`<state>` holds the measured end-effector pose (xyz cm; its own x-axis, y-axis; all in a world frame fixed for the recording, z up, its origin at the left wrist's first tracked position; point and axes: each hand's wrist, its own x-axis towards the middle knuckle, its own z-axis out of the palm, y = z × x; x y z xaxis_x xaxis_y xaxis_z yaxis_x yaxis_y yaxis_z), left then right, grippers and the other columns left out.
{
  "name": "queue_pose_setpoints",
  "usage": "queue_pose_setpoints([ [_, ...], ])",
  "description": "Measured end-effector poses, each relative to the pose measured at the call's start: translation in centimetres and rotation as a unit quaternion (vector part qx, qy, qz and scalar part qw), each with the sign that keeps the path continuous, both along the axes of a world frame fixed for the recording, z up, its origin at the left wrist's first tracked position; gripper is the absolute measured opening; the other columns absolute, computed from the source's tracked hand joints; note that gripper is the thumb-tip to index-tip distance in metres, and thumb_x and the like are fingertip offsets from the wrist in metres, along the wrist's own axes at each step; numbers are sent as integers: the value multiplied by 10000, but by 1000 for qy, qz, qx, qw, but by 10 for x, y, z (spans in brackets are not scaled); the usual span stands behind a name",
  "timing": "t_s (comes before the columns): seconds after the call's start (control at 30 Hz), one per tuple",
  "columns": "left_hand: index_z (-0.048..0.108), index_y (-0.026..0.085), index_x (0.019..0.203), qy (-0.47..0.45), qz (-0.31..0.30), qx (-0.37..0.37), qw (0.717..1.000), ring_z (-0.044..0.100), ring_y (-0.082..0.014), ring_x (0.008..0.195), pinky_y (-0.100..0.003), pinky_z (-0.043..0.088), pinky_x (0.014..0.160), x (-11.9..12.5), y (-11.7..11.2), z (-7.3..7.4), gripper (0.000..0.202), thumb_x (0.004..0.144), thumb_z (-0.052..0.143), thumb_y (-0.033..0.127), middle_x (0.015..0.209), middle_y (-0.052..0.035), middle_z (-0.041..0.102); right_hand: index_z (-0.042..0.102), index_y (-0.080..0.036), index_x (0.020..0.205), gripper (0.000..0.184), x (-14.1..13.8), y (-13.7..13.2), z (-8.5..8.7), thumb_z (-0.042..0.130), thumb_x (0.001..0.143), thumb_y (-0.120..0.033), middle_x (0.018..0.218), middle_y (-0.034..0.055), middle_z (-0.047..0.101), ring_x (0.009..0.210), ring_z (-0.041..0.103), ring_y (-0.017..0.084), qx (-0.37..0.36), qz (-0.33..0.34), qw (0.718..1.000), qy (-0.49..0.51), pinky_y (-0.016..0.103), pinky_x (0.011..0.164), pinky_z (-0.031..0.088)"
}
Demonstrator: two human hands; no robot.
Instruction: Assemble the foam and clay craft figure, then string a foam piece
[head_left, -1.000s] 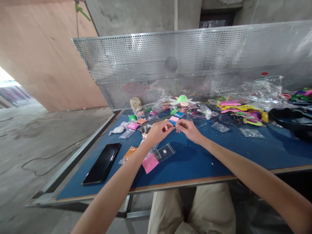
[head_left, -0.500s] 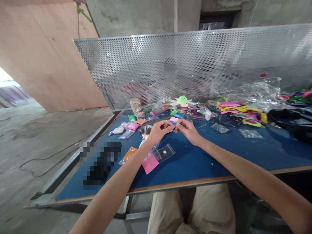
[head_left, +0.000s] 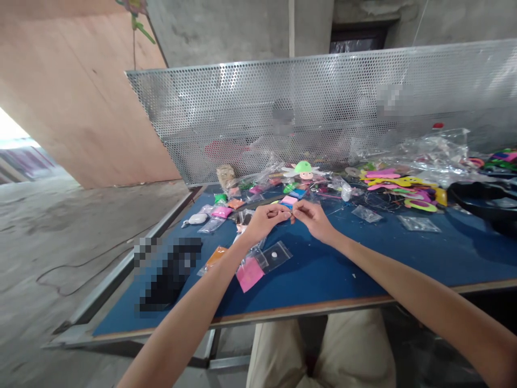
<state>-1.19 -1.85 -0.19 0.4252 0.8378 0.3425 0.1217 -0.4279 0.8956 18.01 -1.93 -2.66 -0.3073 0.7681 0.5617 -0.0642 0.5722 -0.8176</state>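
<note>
Over the middle of the blue tabletop [head_left: 323, 280], my left hand [head_left: 270, 218] and my right hand [head_left: 309, 216] meet with their fingertips pinched together. Whatever lies between the fingers is too small to make out. Just behind the fingertips are a pink piece [head_left: 290, 200] and a blue piece [head_left: 299, 192]. Below my left wrist lie a pink square [head_left: 249, 274], a clear zip bag [head_left: 278, 256] with a small white disc, and a bag of orange material [head_left: 216, 256]. Beyond the hands stands a small figure with a green cap [head_left: 302, 168].
A perforated metal panel [head_left: 250, 113] rises along the back. To the right are a pile of coloured foam shapes [head_left: 398, 183], clear plastic bags [head_left: 428, 145] and a black strap-like object [head_left: 476, 196]. On the left sit a white earbud case [head_left: 197, 219] and small packets of coloured clay-like material [head_left: 221, 212].
My fingertips have drawn slightly closer together, still pinched over the same spot. The whole view has shifted a little; objects on the table stay where they were.
</note>
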Motion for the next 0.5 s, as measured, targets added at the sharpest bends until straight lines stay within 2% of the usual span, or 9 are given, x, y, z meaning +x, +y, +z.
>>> queue_pose_setpoints([
  [0.17,711,149,934,43,47,88,994,543,-118,643,-220,397,582,0,0,1,354,908,567,471,736,-23,643,595,-224,846,246,0,-1,2,543,932,-448,712,6,613,693,580,167,20,-55,998,13,315,742,447],
  [0.3,704,166,894,133,52,137,980,588,-129,649,-227,431,609,0,1,0,335,943,511,436,761,-25,688,599,-212,856,261,9,1,4,527,937,-450,733,12,613,677,575,160,61,-107,991,-53,290,679,446],
  [0.4,705,199,933,187,52,153,969,642,-131,672,-234,480,670,0,4,-4,256,942,514,369,858,-17,732,630,-210,886,237,16,8,2,525,942,-415,766,19,647,693,598,164,105,-129,978,-122,282,664,445],
  [0.5,696,239,958,239,58,144,959,674,-128,662,-234,501,683,-2,7,-8,204,934,508,314,885,12,746,644,-209,890,212,18,18,-5,533,941,-383,738,4,655,618,599,150,94,-139,976,-140,280,643,459],
])
